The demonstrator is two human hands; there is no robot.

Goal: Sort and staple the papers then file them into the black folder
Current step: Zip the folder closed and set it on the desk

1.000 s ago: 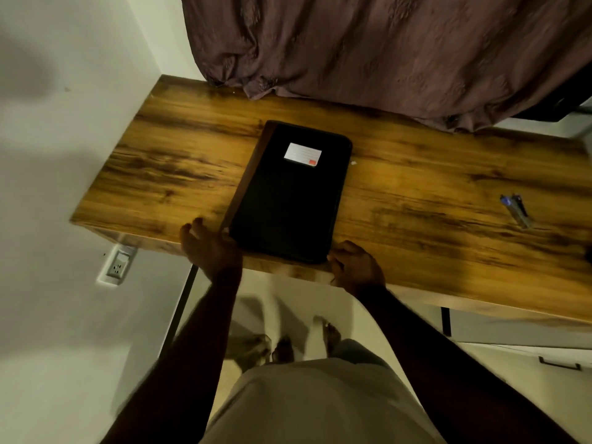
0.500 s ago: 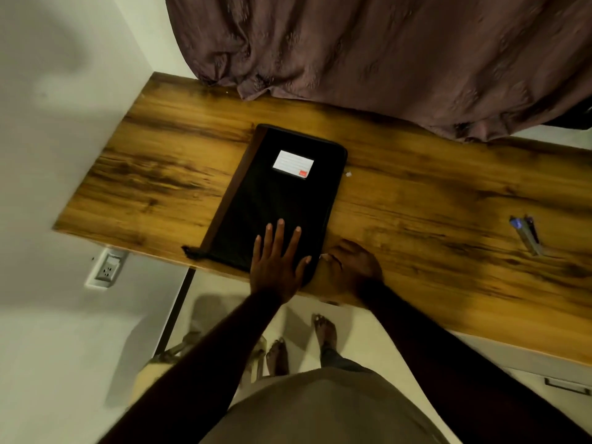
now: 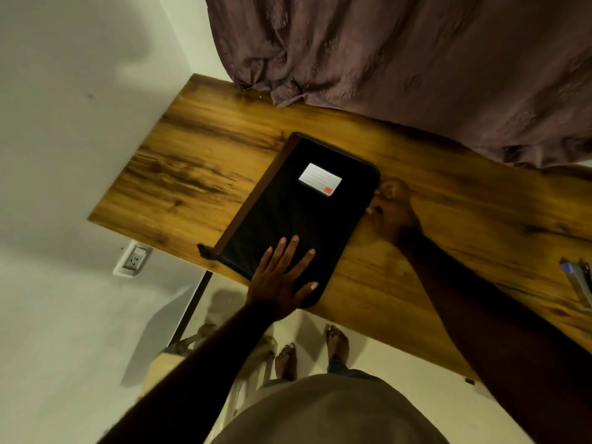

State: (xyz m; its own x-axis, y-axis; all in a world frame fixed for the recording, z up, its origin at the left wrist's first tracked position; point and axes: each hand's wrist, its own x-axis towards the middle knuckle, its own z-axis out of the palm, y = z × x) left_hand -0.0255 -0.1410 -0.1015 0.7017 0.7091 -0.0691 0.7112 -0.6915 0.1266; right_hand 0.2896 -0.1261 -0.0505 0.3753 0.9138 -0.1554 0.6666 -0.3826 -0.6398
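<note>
A black zip folder (image 3: 294,213) with a white label (image 3: 319,179) lies closed on the wooden table (image 3: 198,161), its near end over the front edge. My left hand (image 3: 282,280) presses flat on that near end with its fingers spread. My right hand (image 3: 392,209) is at the folder's right edge near the far corner, its fingers curled against the zip line. What they pinch is hidden. No loose papers are in view.
A blue and silver tool (image 3: 576,280) lies on the table at the far right edge. A brown curtain (image 3: 400,59) hangs over the table's back. A white wall with a socket (image 3: 133,261) is on the left. A small black strap (image 3: 205,250) sticks out at the folder's near left corner.
My left hand moved from the table's edge onto the folder's near end. My right hand slid from the near right corner along the right edge toward the far corner.
</note>
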